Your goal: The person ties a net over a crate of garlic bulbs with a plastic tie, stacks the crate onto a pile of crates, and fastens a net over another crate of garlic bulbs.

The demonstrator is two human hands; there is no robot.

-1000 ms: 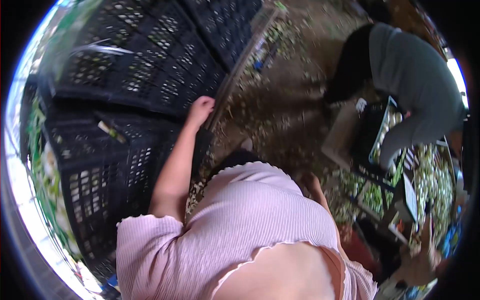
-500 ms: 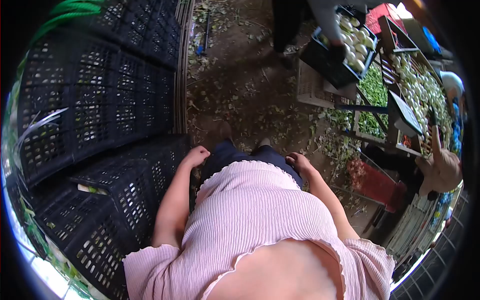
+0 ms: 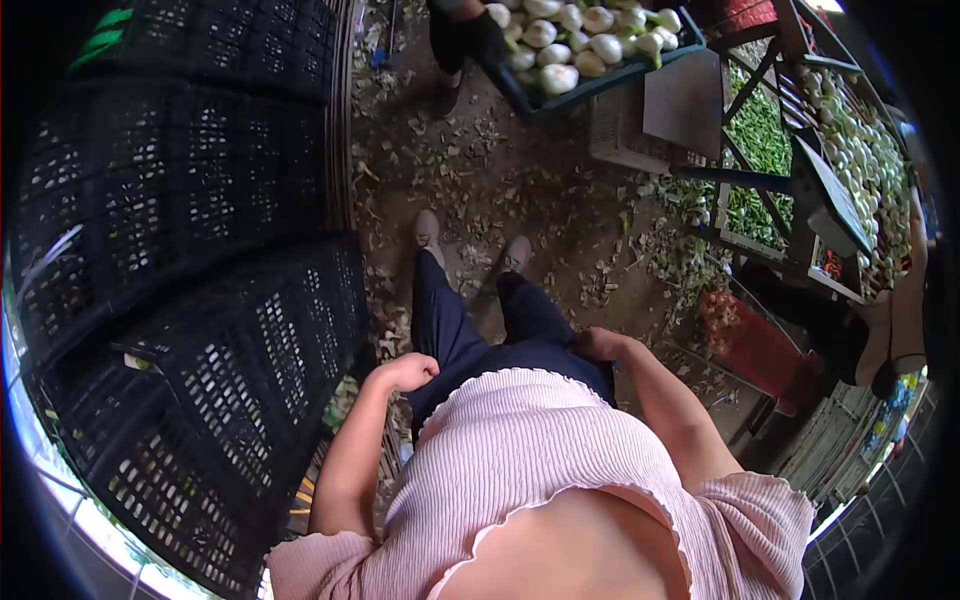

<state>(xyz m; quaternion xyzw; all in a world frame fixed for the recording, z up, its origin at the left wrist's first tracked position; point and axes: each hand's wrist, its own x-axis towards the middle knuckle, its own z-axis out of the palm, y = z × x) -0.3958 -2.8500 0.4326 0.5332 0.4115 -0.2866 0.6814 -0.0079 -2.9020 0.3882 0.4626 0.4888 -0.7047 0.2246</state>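
Observation:
My left hand (image 3: 408, 372) hangs at my left hip with its fingers curled in. It rests by the dark blue trousers (image 3: 440, 310), and I see nothing in it. On the other side, my right hand (image 3: 600, 344) lies against the trousers at my right hip, its fingers bent and partly in shadow. A pink ribbed top (image 3: 540, 440) covers my body between the two arms. To the left of my left hand stands a black plastic crate (image 3: 250, 370) with slotted walls.
Ahead, a co-worker's dark-gloved hand (image 3: 490, 45) grips a crate (image 3: 610, 78) of white onions (image 3: 590, 50). More black crates (image 3: 150, 170) are stacked left. At right are a scale (image 3: 830, 200), green peppers (image 3: 755, 130), a red mesh sack (image 3: 760, 345) and another person's arm (image 3: 905, 310). Leaf scraps litter the floor.
The onion crate has moved left, away from the scale, with the co-worker. My view has shifted, and more of my legs and both shoes show. My hands remain at my hips.

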